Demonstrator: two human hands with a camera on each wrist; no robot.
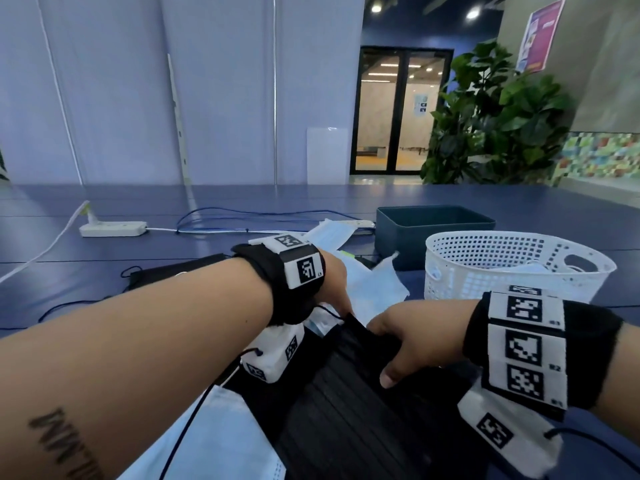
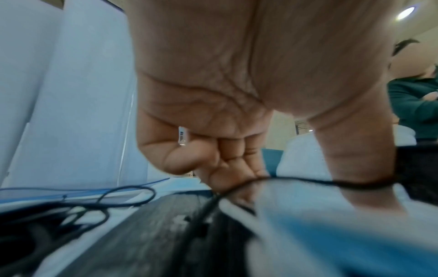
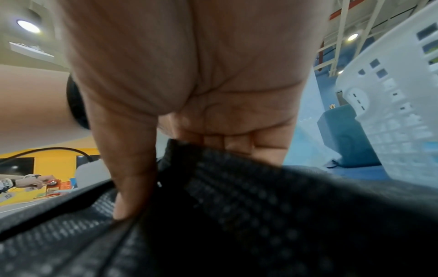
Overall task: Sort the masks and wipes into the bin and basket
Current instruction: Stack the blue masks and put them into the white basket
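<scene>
1. Right hand (image 1: 412, 337) grips the far edge of a black pleated face mask (image 1: 346, 403). Thumb lies on top, the other fingers are tucked under the fabric; the right-wrist view shows the thumb (image 3: 128, 168) pressed into the cloth.
2. Left hand (image 1: 334, 282) comes down at the same mask's far-left corner. In the left-wrist view its fingers (image 2: 227, 168) are curled together, pinching the thin black ear loop (image 2: 296, 180).
3. The black mask sits at 6 o'clock on the dark blue table (image 1: 104, 209), overlapping light blue masks (image 1: 221, 434).
4. More light blue masks (image 1: 374, 289) lie in a loose pile at centre, just beyond the hands.
5. White perforated basket (image 1: 512, 261) at 3 o'clock, near the right wrist; something pale lies inside.
6. Dark teal bin (image 1: 433, 223) at 1 o'clock, just behind the basket.
7. White power strip (image 1: 112, 229) at 10 o'clock, with blue cable (image 1: 242, 214) trailing right.
</scene>
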